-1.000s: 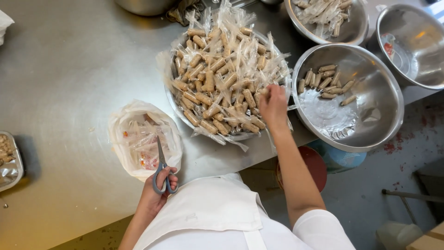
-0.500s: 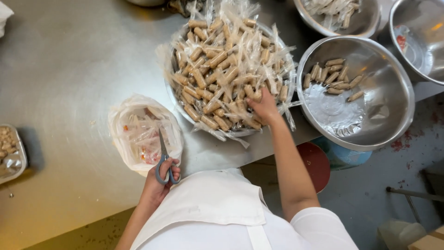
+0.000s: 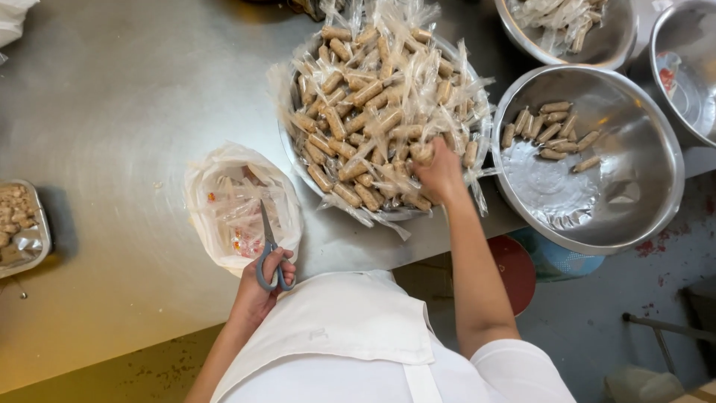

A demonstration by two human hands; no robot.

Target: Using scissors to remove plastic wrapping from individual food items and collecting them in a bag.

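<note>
Left hand: the left hand [image 3: 257, 287] sits at the near edge of the table, its fingers closed through the grey handles of a pair of scissors [image 3: 268, 250].
Scissors: the blades point away from the person and lie over the mouth of a white plastic bag [image 3: 212, 175]; whether they are parted or together is too small to tell.
White plastic bag: it stands open on the table just beside the left hand, with clear wrapper scraps showing bits of red and orange inside.
Right hand: the right hand [image 3: 440, 175] reaches into the near right side of the heaped bowl, fingers curled around one wrapped sausage [image 3: 422, 151] at the edge of the heap.
Heaped bowl: a metal bowl [image 3: 388, 214] is piled high with short brown sausages [image 3: 358, 97], each in clear plastic with twisted ends sticking out over the rim.
Second bowl: a large steel bowl [image 3: 649, 201] stands just right of the heaped one, partly over the table's edge; a small cluster of unwrapped sausages [image 3: 552, 130] lies at its far side, the rest of its bottom bare.
Far bowls: another bowl [image 3: 619, 41] at the top holds crumpled clear wrappers, and part of a further steel bowl [image 3: 690, 89] shows at the right edge.
Tray: a small metal tray [image 3: 33, 242] with brown pieces sits at the left edge of the table.
Table: the steel table [image 3: 112, 97] carries all of these.
Person: a white apron [image 3: 335, 328] shows at the bottom.
</note>
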